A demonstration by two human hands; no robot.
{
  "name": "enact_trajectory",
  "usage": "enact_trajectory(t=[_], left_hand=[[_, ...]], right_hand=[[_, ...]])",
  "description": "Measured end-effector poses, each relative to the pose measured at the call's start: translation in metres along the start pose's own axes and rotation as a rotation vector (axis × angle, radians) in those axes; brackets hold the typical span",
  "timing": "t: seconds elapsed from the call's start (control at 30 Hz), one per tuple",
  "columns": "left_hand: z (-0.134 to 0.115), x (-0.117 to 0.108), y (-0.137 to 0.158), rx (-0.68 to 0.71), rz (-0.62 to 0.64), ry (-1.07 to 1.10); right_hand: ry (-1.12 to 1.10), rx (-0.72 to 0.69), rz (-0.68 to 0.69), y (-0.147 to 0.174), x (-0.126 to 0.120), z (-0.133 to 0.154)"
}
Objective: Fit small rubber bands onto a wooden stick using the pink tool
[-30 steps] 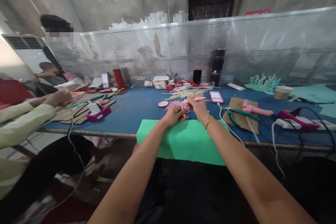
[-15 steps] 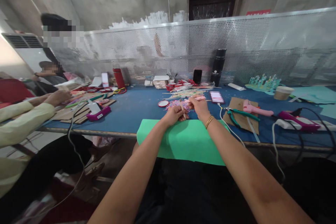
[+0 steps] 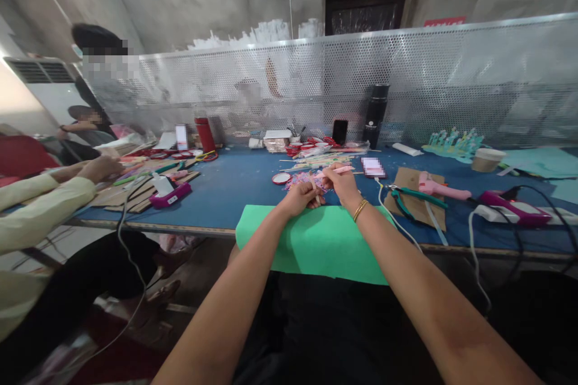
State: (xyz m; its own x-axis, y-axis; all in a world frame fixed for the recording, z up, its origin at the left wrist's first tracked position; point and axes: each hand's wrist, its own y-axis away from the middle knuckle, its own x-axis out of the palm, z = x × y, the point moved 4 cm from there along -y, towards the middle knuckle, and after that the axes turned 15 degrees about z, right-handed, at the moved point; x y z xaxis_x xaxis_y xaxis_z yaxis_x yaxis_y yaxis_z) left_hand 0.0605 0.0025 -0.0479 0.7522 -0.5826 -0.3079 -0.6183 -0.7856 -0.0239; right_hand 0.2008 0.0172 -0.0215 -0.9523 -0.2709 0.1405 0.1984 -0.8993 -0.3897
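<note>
Over the near edge of the table, my left hand (image 3: 300, 199) is closed, its fingers pinching a thin pale wooden stick (image 3: 313, 184) that stands up between them. My right hand (image 3: 342, 185), just to its right, grips a slim pink pen-shaped tool (image 3: 345, 169), whose tip points left toward the stick. Behind both hands lies a loose heap of small pink and purple pieces (image 3: 295, 181). A green sheet (image 3: 316, 240) drapes over the table edge beneath my wrists. What the tool's tip touches is too small to make out.
To the right, teal-handled pliers (image 3: 418, 195) and a pink glue gun (image 3: 442, 187) rest on cardboard (image 3: 406, 177). Beyond are a purple power strip (image 3: 515, 207), cables and a paper cup (image 3: 487, 160). A red-rimmed tape roll (image 3: 281, 178) sits left; another person's arms (image 3: 67, 198) work farther left.
</note>
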Motion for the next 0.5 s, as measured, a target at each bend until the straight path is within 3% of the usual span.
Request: enact_trajectory(t=[0.2, 0.37, 0.5], left_hand=[[0.0021, -0.0005, -0.0007, -0.016, 0.006, -0.008], [0.0019, -0.0006, -0.0004, 0.0, 0.013, -0.022], [0.0027, -0.001, -0.0009, -0.007, 0.002, -0.014]], right_hand=[[0.02, 0.001, -0.064, -0.0006, -0.0031, -0.0014], [0.007, -0.002, 0.011, -0.0013, 0.0001, -0.0022], [0.014, -0.018, -0.067, -0.0005, -0.0032, -0.0013]])
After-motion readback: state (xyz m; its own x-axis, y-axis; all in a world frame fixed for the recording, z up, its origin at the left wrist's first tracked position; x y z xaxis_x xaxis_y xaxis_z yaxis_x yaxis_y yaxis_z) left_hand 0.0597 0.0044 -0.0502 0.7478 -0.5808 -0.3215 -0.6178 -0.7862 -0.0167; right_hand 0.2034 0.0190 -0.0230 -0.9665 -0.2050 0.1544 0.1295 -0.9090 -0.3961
